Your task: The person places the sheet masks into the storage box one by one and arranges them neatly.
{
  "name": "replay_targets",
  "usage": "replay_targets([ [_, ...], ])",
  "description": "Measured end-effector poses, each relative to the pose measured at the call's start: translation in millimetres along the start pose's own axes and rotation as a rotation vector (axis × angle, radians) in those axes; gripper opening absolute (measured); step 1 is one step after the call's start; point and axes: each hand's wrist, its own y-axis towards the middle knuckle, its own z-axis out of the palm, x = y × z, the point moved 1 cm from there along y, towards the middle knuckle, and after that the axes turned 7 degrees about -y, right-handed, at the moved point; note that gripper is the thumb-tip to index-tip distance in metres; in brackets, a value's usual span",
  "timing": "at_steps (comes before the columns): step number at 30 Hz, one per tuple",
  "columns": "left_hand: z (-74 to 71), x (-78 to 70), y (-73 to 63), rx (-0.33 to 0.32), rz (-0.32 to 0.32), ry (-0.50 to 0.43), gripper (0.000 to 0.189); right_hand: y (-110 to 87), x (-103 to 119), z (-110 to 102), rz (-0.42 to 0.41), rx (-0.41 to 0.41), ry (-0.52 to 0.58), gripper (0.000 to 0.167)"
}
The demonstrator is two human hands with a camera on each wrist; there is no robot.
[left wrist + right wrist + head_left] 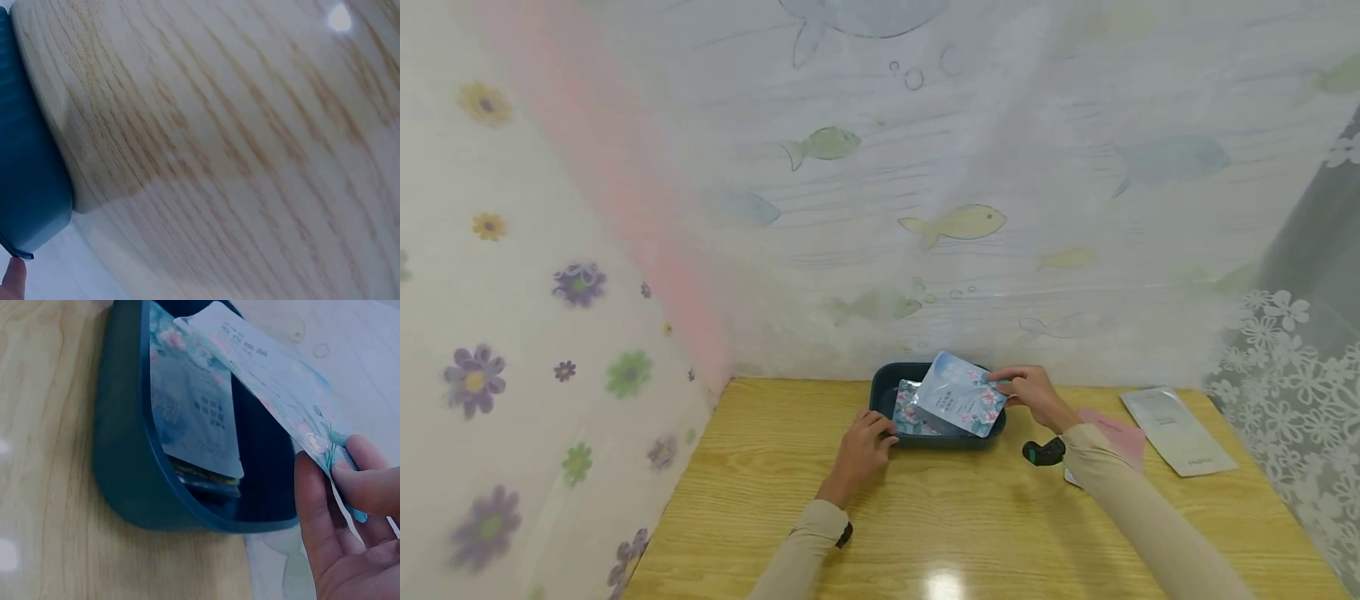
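My right hand (1033,392) pinches a light blue sachet (958,396) printed with pink flowers by one edge, between thumb and fingers. In the right wrist view this sachet (269,375) tilts over a dark teal plastic tub (125,437). A similar flowered sachet (194,412) lies inside the tub, on top of other packets (209,481) that it partly hides. At the tub's near left corner in the head view, my left hand (863,446) holds the rim. Only a fingertip (15,275) of it shows in the left wrist view, against the tub's rim (25,255).
Right of the tub, a pink packet (1120,437) lies partly under the right forearm. A silver-white packet (1180,433) lies farther right on the wooden table (775,467). Behind the table hangs a fish-print curtain (880,267). Black wrist devices (1043,452) sit on both arms.
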Motion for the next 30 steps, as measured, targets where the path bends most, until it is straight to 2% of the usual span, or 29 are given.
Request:
replay_targets([
  [10,-0.1,-1.1,0.1,0.000,-0.007,-0.015,0.014,12.6,-3,15,0.000,0.001,-0.026,0.027],
  [25,-2.6,-5.9,1.2,0.025,-0.062,-0.005,0.013,25.0,-4,31,-0.002,0.000,-0.068,0.026],
  [30,-2.6,-5.0,0.4,0.025,-0.060,0.007,0.012,29.8,-6,36,-0.015,0.008,-0.166,0.030],
])
